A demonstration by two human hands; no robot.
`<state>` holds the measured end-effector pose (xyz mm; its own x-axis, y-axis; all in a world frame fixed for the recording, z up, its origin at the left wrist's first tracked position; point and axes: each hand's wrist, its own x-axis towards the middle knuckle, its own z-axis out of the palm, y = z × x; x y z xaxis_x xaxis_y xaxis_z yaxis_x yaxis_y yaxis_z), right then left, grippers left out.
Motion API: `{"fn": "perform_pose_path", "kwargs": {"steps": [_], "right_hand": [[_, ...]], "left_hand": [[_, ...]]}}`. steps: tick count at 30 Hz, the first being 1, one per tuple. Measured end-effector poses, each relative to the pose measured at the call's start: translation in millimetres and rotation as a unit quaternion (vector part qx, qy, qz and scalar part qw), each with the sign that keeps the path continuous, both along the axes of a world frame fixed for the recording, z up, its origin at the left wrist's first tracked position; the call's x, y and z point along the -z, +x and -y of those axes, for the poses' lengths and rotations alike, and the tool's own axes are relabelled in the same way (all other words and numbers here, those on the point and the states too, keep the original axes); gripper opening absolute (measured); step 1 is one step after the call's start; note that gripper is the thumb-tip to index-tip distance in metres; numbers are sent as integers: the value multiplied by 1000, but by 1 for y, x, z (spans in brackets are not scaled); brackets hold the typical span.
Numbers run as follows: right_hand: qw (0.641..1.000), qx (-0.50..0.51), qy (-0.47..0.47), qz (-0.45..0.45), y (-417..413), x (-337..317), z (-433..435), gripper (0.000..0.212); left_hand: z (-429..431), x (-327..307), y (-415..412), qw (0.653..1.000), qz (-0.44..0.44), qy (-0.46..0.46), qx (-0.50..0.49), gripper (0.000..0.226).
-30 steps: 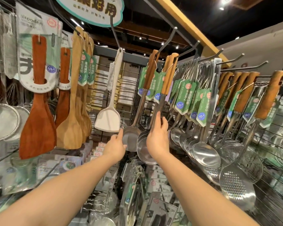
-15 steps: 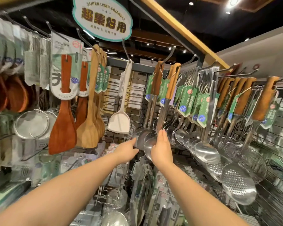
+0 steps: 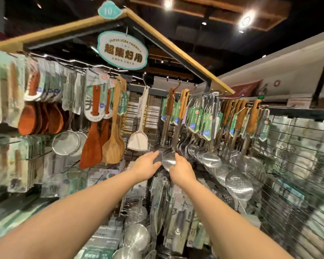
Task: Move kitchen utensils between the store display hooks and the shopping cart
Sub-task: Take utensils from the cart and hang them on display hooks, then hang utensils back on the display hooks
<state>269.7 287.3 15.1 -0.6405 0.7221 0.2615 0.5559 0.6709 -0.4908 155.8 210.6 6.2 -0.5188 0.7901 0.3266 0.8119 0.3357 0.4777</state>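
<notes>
On the left edge of the display rack hang dark wooden spoons point(image 3: 45, 118), then mesh strainers point(image 3: 66, 143), a dark wooden spatula point(image 3: 91, 146), a pale wooden spatula point(image 3: 113, 146) and a white turner point(image 3: 138, 139). Between the turner and the ladles there is a narrow open strip where only the wire backing shows.

The left hand point(image 3: 148, 164) reaches up into that strip, its fingers fairly straight and laid against the bowl of the rear ladle point(image 3: 158, 153). Just beside it hangs the front ladle point(image 3: 168, 161) (wooden handle up, steel bowl down). Its long axis leans with the top to the right and the bowl to the lower left. The right hand point(image 3: 181, 169) seems to pinch the bowl's lower right rim, thumb up along the edge, though blur hides the fingers.

To the right, steel ladles point(image 3: 210, 157) crowd close and leave no free gap, followed by perforated skimmers point(image 3: 238, 182) and the wire grid panel point(image 3: 297, 146). Packaged goods point(image 3: 176, 212) hang just under both hands.
</notes>
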Motion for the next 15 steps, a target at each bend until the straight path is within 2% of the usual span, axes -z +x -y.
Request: {"fn": "perform_pose_path", "kwargs": {"steps": [9, 15], "right_hand": [[1000, -12, -21, 1, 88, -6, 110, 46], [997, -67, -9, -29, 157, 24, 204, 38]], "left_hand": [[129, -20, 110, 999, -16, 22, -27, 46], [219, 15, 210, 994, -75, 31, -73, 46]]}}
